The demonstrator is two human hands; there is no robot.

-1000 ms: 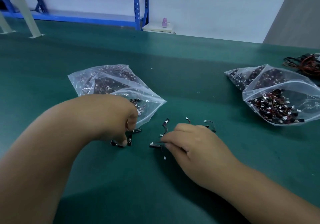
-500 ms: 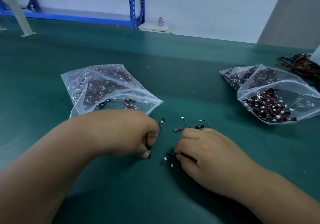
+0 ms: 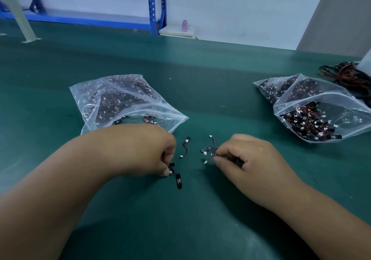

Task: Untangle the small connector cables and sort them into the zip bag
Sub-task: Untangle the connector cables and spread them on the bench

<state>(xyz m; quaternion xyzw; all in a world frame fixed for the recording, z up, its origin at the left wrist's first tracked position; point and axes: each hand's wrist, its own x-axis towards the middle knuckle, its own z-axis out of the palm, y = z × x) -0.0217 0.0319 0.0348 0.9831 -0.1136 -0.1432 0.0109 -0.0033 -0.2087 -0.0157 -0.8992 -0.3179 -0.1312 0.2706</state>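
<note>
Tabletop of dark green matting (image 3: 200,229) fills the near ground. On it the left hand (image 3: 144,151) pinches a short black connector cable with white plug (image 3: 177,177) at its fingertips. The right hand (image 3: 247,159) pinches a small tangle of black-and-red connector cables (image 3: 208,151). Between them, one loose black cable (image 3: 185,145) lies on the mat. Farther off, a clear plastic zip bag (image 3: 120,103) of cables lies at eleven o'clock, just beyond the left hand. A second clear bag (image 3: 329,103) lies at two o'clock.

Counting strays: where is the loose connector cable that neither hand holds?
Head view, centre: the loose cable lies on the green mat between the left hand and the right hand, just this side of the left zip bag.
</note>
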